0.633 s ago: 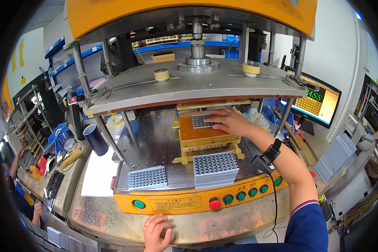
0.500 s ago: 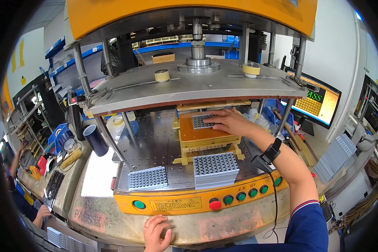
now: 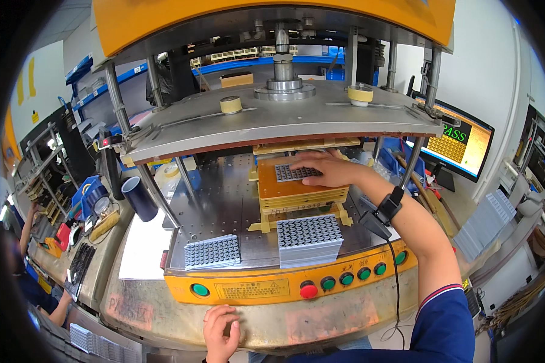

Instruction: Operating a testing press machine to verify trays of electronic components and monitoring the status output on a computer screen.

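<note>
My right hand [image 3: 330, 170] lies over the right part of a small grey panel with rows of round holes [image 3: 290, 174], fingers stretched across it and thumb apart. That panel rests on the orange top plate [image 3: 274, 192] of a yellow fixture [image 3: 303, 207] inside the press. In front of the fixture stands a taller stack of similar grey panels [image 3: 309, 241]; a low, slightly skewed stack [image 3: 212, 252] sits to its left. Below the press's front panel, my left hand [image 3: 220, 334] rests near the bench edge, fingers loosely bent and thumb apart, holding nothing.
The press's metal plate [image 3: 297, 118] hangs over the fixture between steel posts. A red button [image 3: 309, 290] and several green ones line the yellow front panel. A dark blue roll [image 3: 139, 200] stands left, a monitor [image 3: 457, 142] right. Another person's hand [image 3: 62, 307] is far left.
My right hand stays on the grey panel, its thumb now lower and more visible. My left hand has shifted slightly left. The view has tilted a little.
</note>
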The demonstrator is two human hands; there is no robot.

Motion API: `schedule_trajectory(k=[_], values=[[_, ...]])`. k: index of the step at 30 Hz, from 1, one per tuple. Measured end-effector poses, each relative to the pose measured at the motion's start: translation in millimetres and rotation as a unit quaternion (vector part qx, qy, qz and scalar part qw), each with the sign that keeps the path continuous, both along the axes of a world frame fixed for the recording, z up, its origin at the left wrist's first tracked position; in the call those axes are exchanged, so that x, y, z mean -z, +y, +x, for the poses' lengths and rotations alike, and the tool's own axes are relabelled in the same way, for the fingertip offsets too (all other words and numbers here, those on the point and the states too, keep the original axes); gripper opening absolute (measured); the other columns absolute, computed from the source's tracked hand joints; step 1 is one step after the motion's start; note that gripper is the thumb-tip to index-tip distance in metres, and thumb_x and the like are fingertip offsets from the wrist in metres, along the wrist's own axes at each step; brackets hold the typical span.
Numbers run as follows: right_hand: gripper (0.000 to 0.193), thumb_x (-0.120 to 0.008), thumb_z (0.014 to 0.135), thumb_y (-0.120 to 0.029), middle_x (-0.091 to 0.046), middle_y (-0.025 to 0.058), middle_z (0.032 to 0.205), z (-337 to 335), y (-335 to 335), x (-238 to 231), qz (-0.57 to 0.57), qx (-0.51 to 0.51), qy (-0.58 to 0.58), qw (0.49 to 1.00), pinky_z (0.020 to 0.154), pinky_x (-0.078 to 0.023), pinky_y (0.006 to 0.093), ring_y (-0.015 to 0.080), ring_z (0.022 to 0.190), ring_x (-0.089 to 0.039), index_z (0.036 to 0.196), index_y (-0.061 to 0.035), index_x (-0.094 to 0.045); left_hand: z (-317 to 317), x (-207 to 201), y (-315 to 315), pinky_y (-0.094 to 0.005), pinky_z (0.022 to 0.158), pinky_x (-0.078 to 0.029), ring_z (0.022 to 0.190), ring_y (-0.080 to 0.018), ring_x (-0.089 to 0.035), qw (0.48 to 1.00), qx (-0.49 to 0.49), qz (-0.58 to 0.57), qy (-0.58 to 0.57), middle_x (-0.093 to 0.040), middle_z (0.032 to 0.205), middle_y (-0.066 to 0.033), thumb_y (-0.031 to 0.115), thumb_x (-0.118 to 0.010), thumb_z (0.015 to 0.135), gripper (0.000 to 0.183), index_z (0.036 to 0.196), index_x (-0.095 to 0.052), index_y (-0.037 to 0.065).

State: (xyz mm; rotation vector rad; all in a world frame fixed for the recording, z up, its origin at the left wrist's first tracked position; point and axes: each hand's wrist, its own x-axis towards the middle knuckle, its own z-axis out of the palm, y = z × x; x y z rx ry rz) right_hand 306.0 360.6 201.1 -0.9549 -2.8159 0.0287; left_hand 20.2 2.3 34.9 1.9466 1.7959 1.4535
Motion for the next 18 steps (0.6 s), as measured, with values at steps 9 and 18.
schedule_trajectory(k=[9,18], values=[[0.056,-0.061,0.097,-0.045,-0.045,0.0155,0.150,23,-205,-6,-0.024,-0.218,0.059,0.974,0.117,-0.023,0.0579,0.0326,0.144,-0.035,0.143,-0.0138,-0.051,-2,10,-7,-0.0480,0.103,-0.039,0.114,-0.0356,-0.057,0.995,-0.071,-0.019,0.063,-0.066,0.110,-0.0158,0.010,-0.065,0.087,0.013,0.098,-0.065,0.004],[0.052,-0.052,0.102,-0.044,-0.045,0.0116,0.150,16,-269,42,-0.152,-0.420,0.050,0.893,0.118,-0.024,0.0571,0.0277,0.143,-0.038,0.143,-0.0131,-0.051,-15,3,-24,-0.0510,0.108,-0.033,0.137,-0.0330,-0.039,0.964,-0.215,-0.105,0.117,-0.049,0.147,-0.0182,0.028,-0.063,0.089,0.051,0.133,-0.050,0.006]])
